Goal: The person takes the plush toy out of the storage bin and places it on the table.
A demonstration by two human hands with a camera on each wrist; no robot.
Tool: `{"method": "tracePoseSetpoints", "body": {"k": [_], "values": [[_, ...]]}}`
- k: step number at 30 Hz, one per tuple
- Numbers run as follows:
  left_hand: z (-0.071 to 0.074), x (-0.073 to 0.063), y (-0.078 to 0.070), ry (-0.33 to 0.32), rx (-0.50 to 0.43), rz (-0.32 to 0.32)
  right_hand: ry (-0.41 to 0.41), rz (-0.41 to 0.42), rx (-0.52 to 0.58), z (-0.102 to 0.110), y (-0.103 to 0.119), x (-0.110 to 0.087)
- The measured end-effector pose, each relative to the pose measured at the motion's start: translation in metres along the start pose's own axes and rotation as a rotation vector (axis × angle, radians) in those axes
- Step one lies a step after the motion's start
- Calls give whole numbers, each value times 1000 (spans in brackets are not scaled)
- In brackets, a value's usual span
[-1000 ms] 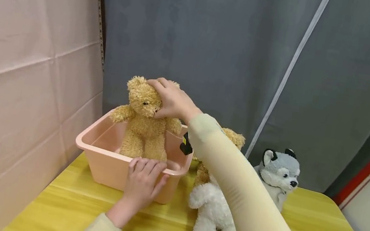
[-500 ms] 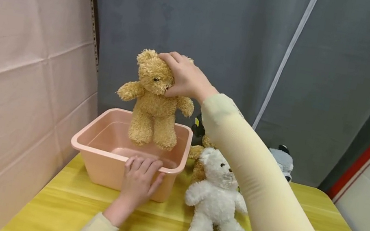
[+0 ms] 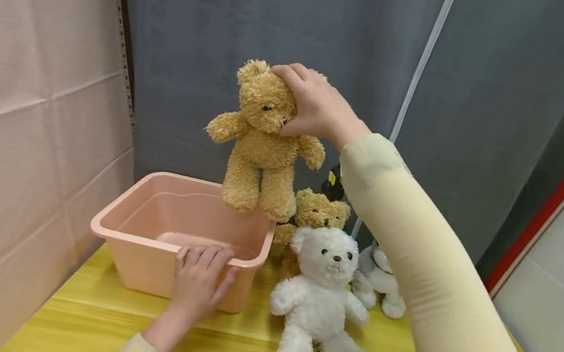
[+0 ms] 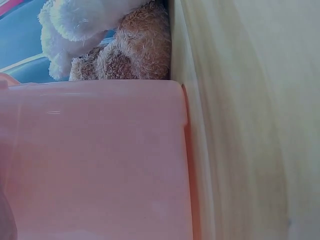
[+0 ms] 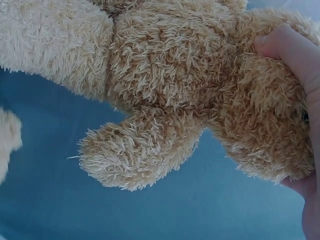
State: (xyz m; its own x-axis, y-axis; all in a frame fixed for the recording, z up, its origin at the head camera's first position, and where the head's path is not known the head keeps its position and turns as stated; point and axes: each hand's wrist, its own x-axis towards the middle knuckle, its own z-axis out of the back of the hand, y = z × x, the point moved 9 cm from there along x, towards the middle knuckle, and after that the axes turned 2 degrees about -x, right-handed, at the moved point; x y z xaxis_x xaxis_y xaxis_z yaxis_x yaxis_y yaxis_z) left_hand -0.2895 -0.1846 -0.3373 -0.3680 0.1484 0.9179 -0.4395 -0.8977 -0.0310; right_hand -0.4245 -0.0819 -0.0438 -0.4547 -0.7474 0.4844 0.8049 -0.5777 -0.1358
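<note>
My right hand (image 3: 319, 107) grips a golden-tan teddy bear (image 3: 267, 148) by the side of its head. It hangs upright, its feet level with the back right rim of a pink plastic tub (image 3: 157, 270). Seen from the right wrist, the teddy bear (image 5: 170, 55) has my thumb and fingers round its head. My left hand (image 3: 198, 281) holds the tub's front rim, fingers hooked over the edge and thumb on the outer wall. In the left wrist view the tub's wall (image 4: 95, 160) fills much of the picture.
Right of the tub, a white teddy bear (image 3: 318, 308) sits on the yellow wood-grain table (image 3: 81, 317). Behind it are a second tan bear (image 3: 321, 211) and a grey-and-white plush dog (image 3: 379, 281), partly covered by my right arm. A grey curtain (image 3: 266, 9) hangs behind.
My right hand has lifted the teddy bear up out of the tub and shifted it right. The left hand has stayed on the rim. The head view has turned a little.
</note>
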Motion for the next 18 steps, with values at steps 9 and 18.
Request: {"method": "tracePoseSetpoints", "body": {"k": [9, 18], "values": [[2, 2, 9, -4, -4, -8, -36, -53, -34, 46, -34, -34], [3, 2, 18, 19, -3, -7, -52, -97, -83, 81, -61, -88]]}}
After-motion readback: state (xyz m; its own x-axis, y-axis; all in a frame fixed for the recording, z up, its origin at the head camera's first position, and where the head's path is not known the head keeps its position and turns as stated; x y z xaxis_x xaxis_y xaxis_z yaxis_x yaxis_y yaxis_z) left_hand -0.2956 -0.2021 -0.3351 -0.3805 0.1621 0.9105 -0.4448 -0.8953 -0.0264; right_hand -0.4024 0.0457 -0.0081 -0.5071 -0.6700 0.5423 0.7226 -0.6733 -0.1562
